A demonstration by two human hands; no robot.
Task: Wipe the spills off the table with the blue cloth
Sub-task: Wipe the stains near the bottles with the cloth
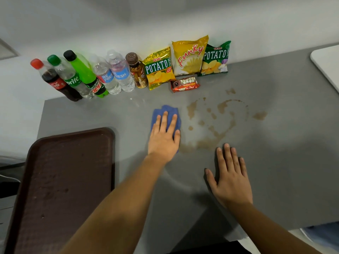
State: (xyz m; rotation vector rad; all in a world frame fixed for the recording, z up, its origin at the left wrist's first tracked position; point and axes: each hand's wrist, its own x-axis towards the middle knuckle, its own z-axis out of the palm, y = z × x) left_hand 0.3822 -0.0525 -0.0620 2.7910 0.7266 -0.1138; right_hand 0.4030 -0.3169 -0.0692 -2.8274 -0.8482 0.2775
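A crumpled blue cloth [167,111] lies on the grey table [275,153] near its middle. My left hand [164,138] presses flat on the cloth with straight fingers. Brown spills [207,143] spread to the right of the cloth, as blotches and a rough ring of streaks [222,106]. The nearest blotch touches the cloth's lower right edge. My right hand [230,178] rests flat on the table, fingers spread, just below the spills and holding nothing.
A dark brown tray [64,180] lies at the front left. Along the back wall stand several bottles [84,76] and snack bags [189,55], with a chocolate bar [185,84] before them. A white tabletop corner [328,65] shows at the far right.
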